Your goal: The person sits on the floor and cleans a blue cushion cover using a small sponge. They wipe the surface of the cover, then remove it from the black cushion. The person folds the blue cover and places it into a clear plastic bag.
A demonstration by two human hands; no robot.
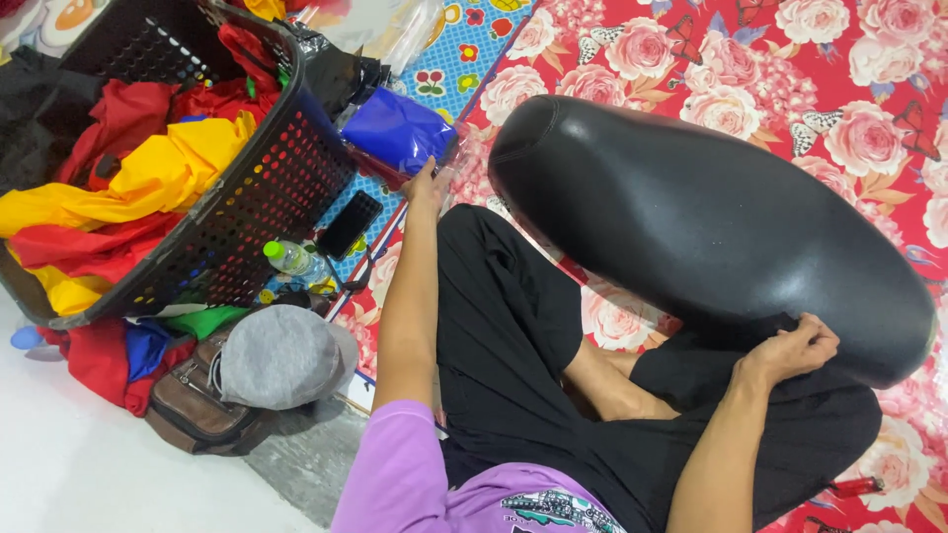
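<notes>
L hand (427, 186) grips 1 blue bag (397, 131) by 1 black basket (281, 183) (full of cloth). R hand (790, 350) clamped on edge of 1 black seat (691, 217); 1 phone (350, 224), 1 bottle (289, 258) nearby.

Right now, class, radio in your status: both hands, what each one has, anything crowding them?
Left hand gripping clear bag of blue fabric. Right hand pinching rear edge of black seat across lap. Laundry basket, phone close by left arm.

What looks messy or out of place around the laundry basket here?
The black basket sits tilted, with red and yellow cloth bulging over its rim. More cloth lies under it on the floor, and a small plastic bottle lies on its side.
</notes>
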